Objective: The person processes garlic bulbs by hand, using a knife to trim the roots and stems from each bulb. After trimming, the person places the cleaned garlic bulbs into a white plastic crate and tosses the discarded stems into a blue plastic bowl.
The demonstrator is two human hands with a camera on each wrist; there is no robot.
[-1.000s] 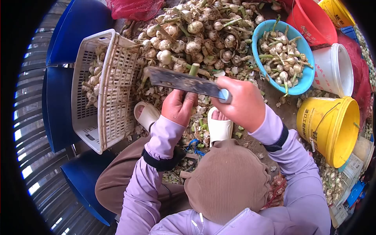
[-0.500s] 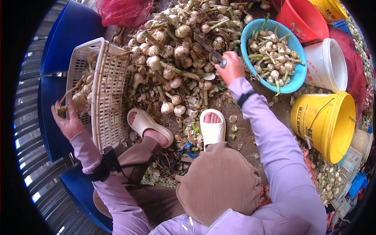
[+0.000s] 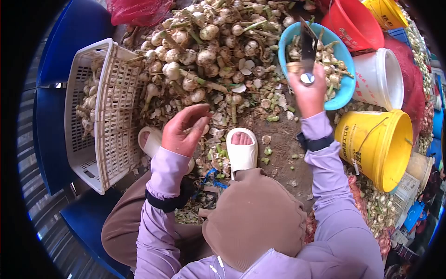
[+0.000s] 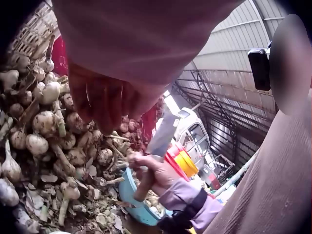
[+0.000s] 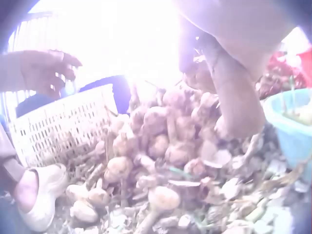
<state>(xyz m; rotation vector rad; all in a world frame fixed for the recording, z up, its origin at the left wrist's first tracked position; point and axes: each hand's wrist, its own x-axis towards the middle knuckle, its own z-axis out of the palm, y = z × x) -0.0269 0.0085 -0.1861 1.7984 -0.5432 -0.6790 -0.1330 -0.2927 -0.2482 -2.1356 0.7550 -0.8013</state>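
My right hand [image 3: 310, 93] grips a knife [image 3: 308, 46] by its handle. The dark blade points away from me, over the light-blue basin [image 3: 348, 86] of garlic bulbs. In the left wrist view the blade [image 4: 163, 134] rises from the fist and the brown handle [image 4: 144, 187] sticks out below. My left hand [image 3: 185, 131] hovers near the front of the garlic heap [image 3: 204, 58], fingers loosely bent, with nothing between thumb and fingers. A white crate [image 3: 103, 135] with garlic bulbs inside stands on my left.
Yellow [image 3: 371, 144], white [image 3: 378, 76] and red [image 3: 355, 28] buckets line the right side. Blue containers [image 3: 53, 135] stand beyond the crate. Skins and green stem scraps litter the ground around my white slippers [image 3: 242, 156]. A red mesh bag [image 3: 139, 11] lies at the back left.
The left hand held a bulb by its stem beneath the knife, then went to the crate; now it is back near the heap without it. The right hand moved right with the knife, to the basin.
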